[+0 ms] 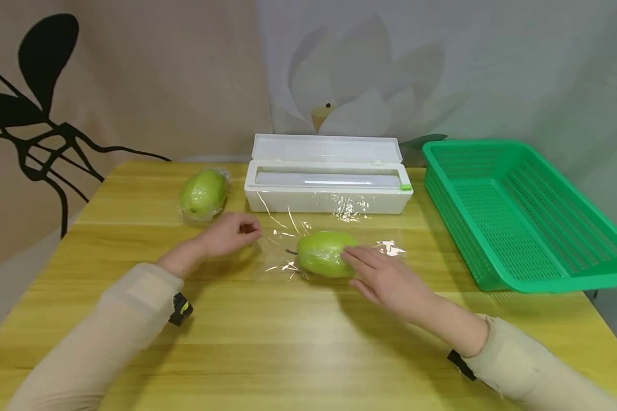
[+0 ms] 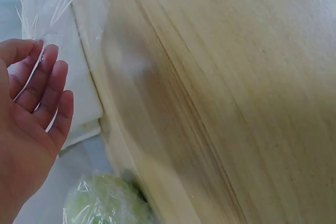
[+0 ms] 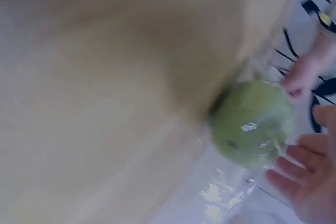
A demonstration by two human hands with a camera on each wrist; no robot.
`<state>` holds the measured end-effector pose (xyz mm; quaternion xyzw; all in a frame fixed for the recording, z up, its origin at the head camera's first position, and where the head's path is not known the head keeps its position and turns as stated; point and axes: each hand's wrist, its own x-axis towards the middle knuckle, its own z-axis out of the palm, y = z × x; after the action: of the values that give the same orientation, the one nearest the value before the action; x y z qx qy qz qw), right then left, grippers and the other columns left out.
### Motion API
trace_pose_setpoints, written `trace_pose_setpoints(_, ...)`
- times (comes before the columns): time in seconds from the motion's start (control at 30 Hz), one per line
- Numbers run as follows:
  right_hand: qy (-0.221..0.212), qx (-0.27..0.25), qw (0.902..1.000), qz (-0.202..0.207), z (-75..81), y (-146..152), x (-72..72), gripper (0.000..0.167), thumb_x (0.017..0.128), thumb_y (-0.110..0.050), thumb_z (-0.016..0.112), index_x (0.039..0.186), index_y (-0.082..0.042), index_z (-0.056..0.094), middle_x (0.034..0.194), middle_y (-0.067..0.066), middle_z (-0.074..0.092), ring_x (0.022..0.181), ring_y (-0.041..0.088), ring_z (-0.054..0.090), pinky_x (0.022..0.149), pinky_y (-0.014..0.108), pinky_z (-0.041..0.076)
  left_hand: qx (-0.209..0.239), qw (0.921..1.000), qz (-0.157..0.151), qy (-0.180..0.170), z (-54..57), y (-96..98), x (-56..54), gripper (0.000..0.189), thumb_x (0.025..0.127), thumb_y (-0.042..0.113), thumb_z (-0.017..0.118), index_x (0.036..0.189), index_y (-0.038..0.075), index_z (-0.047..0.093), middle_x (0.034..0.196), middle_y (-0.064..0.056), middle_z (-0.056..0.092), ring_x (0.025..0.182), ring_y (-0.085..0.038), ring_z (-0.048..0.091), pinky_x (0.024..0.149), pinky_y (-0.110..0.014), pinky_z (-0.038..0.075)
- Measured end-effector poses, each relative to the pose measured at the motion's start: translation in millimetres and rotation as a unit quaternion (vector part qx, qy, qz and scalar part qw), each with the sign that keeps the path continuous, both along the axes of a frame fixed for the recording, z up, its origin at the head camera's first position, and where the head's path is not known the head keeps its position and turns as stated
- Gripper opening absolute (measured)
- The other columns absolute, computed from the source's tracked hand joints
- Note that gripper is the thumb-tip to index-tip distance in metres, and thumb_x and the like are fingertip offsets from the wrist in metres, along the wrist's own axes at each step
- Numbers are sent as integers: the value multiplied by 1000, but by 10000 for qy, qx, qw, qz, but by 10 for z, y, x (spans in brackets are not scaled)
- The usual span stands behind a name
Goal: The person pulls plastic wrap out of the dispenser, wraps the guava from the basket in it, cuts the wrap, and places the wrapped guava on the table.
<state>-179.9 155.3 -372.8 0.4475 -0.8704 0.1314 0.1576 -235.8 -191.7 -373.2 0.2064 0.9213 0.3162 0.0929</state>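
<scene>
A green oval fruit with a short stem, like a small melon (image 1: 323, 254), lies mid-table with clear plastic wrap (image 1: 283, 267) spread around and over it. Left of it, my left hand (image 1: 231, 234) pinches an edge of the wrap between thumb and index finger; the left wrist view shows the film stretching up from the fingertips (image 2: 50, 51). My right hand (image 1: 388, 279) rests its straight fingers on the right end of the fruit. In the right wrist view those fingers (image 3: 294, 169) lie right at the film-covered green skin.
Behind the fruit stands a white cling film box (image 1: 329, 201) with its lid raised and a roll (image 1: 326, 180) inside. A second green fruit (image 1: 204, 194), wrapped in film, sits at the back left. A green plastic basket (image 1: 449, 228) stands at the right edge of the wooden table (image 1: 288, 354).
</scene>
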Motion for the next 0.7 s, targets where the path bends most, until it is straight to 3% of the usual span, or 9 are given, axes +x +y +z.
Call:
trace_pose_setpoints(0.07, -237, 397, 9989, -86, -6, -72, 26, 52, 89, -25, 61, 133, 0, 49, 136, 16, 52, 123, 33, 51, 101, 46, 44, -34, 10000, 40, 59, 30, -2, 1, 13, 91, 12, 56, 91, 2, 66, 85, -7, 65, 82, -18, 57, 79, -34, 51)
trace_pose_setpoints(0.17, -728, 481, 9953, -431, -2, -102, -10, 57, 88, -26, 63, 136, 0, 46, 141, 15, 46, 129, 32, 46, 105, 44, 40, -2, 9992, 204, 330, 86, 12, 17, 21, 92, 12, 52, 106, 1, 64, 104, -13, 65, 100, -27, 58, 93, -45, 47)
trace_pose_setpoints(0.23, -944, 442, 9932, -520, -2, -100, -45, 58, 88, -27, 63, 136, 0, 45, 142, 16, 45, 129, 32, 45, 105, 44, 39, 114, 9963, 376, 770, 134, 57, 59, 26, 92, 10, 51, 115, 1, 60, 115, -15, 61, 109, -31, 54, 98, -48, 43)
trace_pose_setpoints(0.3, -1108, 405, 9914, -561, 3, -96, -71, 59, 88, -27, 63, 137, 0, 44, 143, 16, 44, 129, 32, 45, 105, 43, 39, 206, 9894, 354, 1390, 188, 157, 141, 28, 90, 8, 54, 116, 1, 59, 117, -15, 60, 111, -31, 54, 99, -48, 42)
trace_pose_setpoints(0.4, -1219, 395, 9898, -625, 9, -89, -98, 60, 88, -29, 63, 137, 0, 43, 143, 16, 43, 127, 32, 47, 104, 43, 41, -32, 9721, -372, 2317, 245, 402, 313, 22, 86, 10, 60, 107, 3, 63, 107, -10, 65, 101, -26, 59, 93, -42, 48)
trace_pose_setpoints(0.47, -1246, 357, 9892, -682, 20, -89, -114, 60, 88, -29, 64, 137, 0, 44, 142, 17, 44, 126, 33, 48, 102, 44, 43, -460, 9593, -1017, 2594, 242, 579, 425, 26, 86, 16, 62, 108, 4, 63, 109, -9, 65, 103, -24, 60, 94, -40, 49)
trace_pose_setpoints(0.53, -1279, 315, 9887, -719, 29, -88, -137, 60, 87, -28, 65, 136, 0, 45, 141, 17, 45, 125, 33, 49, 101, 44, 44, -958, 9527, -1452, 2491, 201, 717, 494, 39, 87, 22, 61, 122, 4, 57, 123, -11, 59, 116, -25, 55, 102, -41, 44)
trace_pose_setpoints(0.57, -1319, 286, 9882, -726, 32, -90, -152, 59, 88, -28, 64, 136, 0, 45, 141, 17, 46, 125, 33, 49, 102, 45, 43, -1195, 9529, -1520, 2335, 171, 766, 511, 47, 88, 25, 61, 130, 4, 51, 131, -12, 53, 123, -27, 49, 106, -42, 40)
trace_pose_setpoints(0.7, -1579, 146, 9852, -658, 47, -116, -217, 58, 88, -27, 64, 136, 0, 45, 141, 17, 46, 126, 34, 47, 104, 47, 40, -1488, 9657, -1286, 1697, 36, 841, 477, 70, 88, 29, 63, 145, 4, 29, 148, -15, 33, 136, -30, 33, 113, -43, 29)
